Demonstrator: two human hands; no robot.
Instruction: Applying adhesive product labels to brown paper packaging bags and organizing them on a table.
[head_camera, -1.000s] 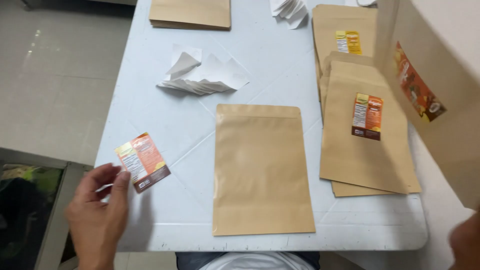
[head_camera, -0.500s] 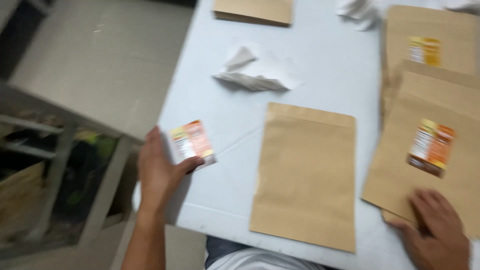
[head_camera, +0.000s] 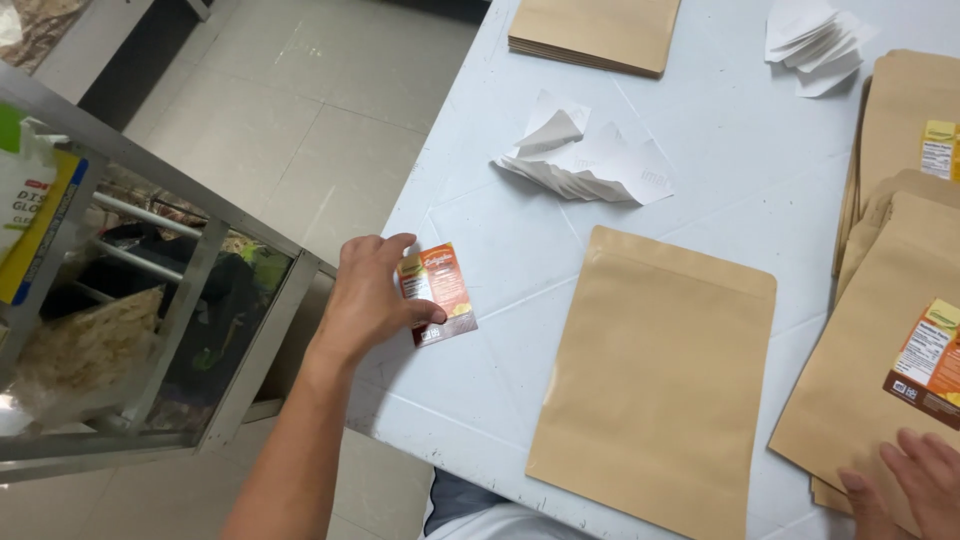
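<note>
White table (head_camera: 700, 170), left hand (head_camera: 370, 300) pinching orange label (head_camera: 440, 292), right hand (head_camera: 905, 485) flat, open on labelled kraft pouch (head_camera: 880, 390)

Glossy printed label (head_camera: 437, 293) catching light. Kraft paper pouch (head_camera: 655, 380) looking matt, smooth. White backing papers (head_camera: 585, 160) lying thin and creased. Surface (head_camera: 720, 130) showing smooth, pale, faintly sheened. Rack frame (head_camera: 250, 330) appearing dull metal.
</note>
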